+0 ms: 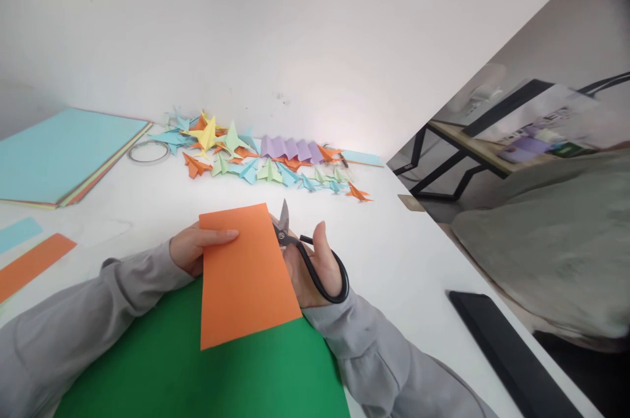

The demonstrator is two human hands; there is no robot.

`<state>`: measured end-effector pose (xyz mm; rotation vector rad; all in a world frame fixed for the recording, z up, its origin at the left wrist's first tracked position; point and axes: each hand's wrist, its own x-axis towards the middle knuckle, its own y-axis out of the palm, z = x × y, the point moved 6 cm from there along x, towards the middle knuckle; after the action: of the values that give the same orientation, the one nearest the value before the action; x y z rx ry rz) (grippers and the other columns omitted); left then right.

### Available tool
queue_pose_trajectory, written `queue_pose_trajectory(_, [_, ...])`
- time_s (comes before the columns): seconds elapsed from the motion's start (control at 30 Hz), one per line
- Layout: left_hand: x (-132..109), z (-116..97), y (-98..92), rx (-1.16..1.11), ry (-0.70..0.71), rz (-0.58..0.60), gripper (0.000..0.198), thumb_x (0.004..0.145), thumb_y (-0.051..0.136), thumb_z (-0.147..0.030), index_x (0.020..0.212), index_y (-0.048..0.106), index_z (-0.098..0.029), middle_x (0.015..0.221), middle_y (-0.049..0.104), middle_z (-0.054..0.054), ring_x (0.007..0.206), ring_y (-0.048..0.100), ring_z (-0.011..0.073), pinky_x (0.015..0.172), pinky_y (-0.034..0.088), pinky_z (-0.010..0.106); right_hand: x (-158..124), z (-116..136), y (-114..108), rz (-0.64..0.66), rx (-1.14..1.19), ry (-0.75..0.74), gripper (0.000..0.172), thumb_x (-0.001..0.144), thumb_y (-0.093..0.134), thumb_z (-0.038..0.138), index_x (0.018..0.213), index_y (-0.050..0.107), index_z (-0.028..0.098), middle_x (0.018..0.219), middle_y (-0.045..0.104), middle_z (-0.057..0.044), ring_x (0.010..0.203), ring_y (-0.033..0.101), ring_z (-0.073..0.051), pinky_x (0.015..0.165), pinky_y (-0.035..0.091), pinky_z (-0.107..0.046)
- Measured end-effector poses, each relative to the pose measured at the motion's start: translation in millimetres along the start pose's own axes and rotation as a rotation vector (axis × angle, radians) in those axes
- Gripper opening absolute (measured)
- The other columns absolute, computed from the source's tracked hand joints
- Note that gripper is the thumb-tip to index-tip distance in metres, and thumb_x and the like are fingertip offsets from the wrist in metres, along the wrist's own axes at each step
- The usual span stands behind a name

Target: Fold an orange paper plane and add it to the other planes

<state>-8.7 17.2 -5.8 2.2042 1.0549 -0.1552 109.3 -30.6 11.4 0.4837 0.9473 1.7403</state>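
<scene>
An orange sheet of paper (246, 280) is held up in front of me, tilted over a green surface (197, 378). My left hand (197, 244) pinches its left edge, with the thumb lying on the front and the other fingers behind. My right hand (315, 264) is at the sheet's right edge and grips a pair of scissors (284, 234) with black handles. The scissor blades are parted and point upward beside the paper. Part of the right hand's fingers is hidden behind the sheet and the handles.
Several folded paper shapes (246, 172) line the table's back by the wall. Stacked coloured sheets (73, 152) and a tape roll (148, 151) are at the left, with orange (37, 266) and blue strips (20, 234) nearer. A black flat object (506, 346) lies right; a person's sleeve (546, 234) is beyond.
</scene>
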Motion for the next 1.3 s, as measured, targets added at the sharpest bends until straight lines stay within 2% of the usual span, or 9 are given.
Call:
queue_pose_trajectory(0.2, [-1,-1,1.1,0.025,-0.003,0.021,0.02,0.072,0.064,-0.023,0.09,0.069,-0.015,0.079,0.072,0.01,0.074,0.068,0.0245,0.068,0.053,0.032,1,0,-4,-0.009,-0.038,0.022,0.08,0.079,0.006,0.071,0.131,0.039,0.021,0.12,0.056,-0.012,0.106,0.055,-0.026,0.091,0.04,-0.046])
queue_pose_trajectory(0.37, [-1,2,2.5,0.039,-0.032,0.096,0.034,0.07,0.065,-0.025,0.103,0.066,-0.015,0.085,0.072,0.011,0.074,0.068,0.0247,0.064,0.053,0.031,0,-2,-6,0.021,-0.07,0.047,0.078,0.079,0.007,0.071,0.129,0.041,0.022,0.116,0.058,-0.012,0.101,0.058,-0.025,0.086,0.043,-0.045])
queue_pose_trajectory(0.6, [0,2,0.6,0.027,-0.017,0.033,0.026,0.068,0.066,-0.024,0.092,0.068,-0.014,0.088,0.072,0.011,0.07,0.068,0.0233,0.063,0.053,0.031,1,-1,-4,-0.009,-0.049,-0.017,0.077,0.079,0.008,0.071,0.129,0.042,0.022,0.118,0.057,-0.012,0.104,0.056,-0.025,0.089,0.042,-0.045])
queue_pose_trajectory(0.93, [0,1,1.8,0.023,0.0,0.035,0.026,0.069,0.067,-0.023,0.093,0.068,-0.013,0.088,0.072,0.011,0.07,0.068,0.0232,0.063,0.053,0.03,-1,-1,2,-0.052,-0.028,-0.021,0.079,0.08,0.004,0.07,0.133,0.037,0.022,0.123,0.054,-0.012,0.108,0.053,-0.025,0.092,0.04,-0.044])
queue_pose_trajectory(1.03, [-1,0,3.0,0.012,-0.011,0.041,0.028,0.069,0.066,-0.023,0.095,0.067,-0.012,0.085,0.072,0.012,0.071,0.068,0.0236,0.065,0.054,0.031,1,-2,1,-0.059,-0.055,-0.052,0.08,0.077,0.01,0.074,0.131,0.039,0.022,0.113,0.059,-0.011,0.1,0.057,-0.025,0.088,0.042,-0.043])
queue_pose_trajectory(1.13, [-3,0,3.5,0.0,-0.044,0.019,0.025,0.069,0.066,-0.022,0.092,0.068,-0.012,0.084,0.072,0.011,0.07,0.068,0.0231,0.064,0.054,0.031,3,6,-5,-0.068,-0.049,-0.154,0.076,0.074,0.02,0.076,0.128,0.043,0.026,0.086,0.064,-0.007,0.08,0.061,-0.023,0.075,0.048,-0.039])
queue_pose_trajectory(1.2, [-4,1,3.5,-0.003,-0.063,0.006,0.024,0.07,0.065,-0.022,0.091,0.068,-0.012,0.084,0.072,0.011,0.069,0.068,0.0227,0.062,0.054,0.03,3,14,-11,-0.085,-0.061,-0.213,0.072,0.074,0.024,0.076,0.125,0.043,0.028,0.067,0.058,-0.002,0.063,0.059,-0.02,0.063,0.049,-0.036])
queue_pose_trajectory(1.3, [-4,0,2.2,-0.007,-0.052,-0.024,0.023,0.068,0.067,-0.023,0.088,0.069,-0.011,0.079,0.072,0.011,0.065,0.068,0.0223,0.058,0.054,0.029,2,26,-20,-0.145,-0.142,-0.278,0.07,0.073,0.028,0.076,0.12,0.045,0.026,0.06,0.053,0.001,0.047,0.052,-0.016,0.05,0.045,-0.032])
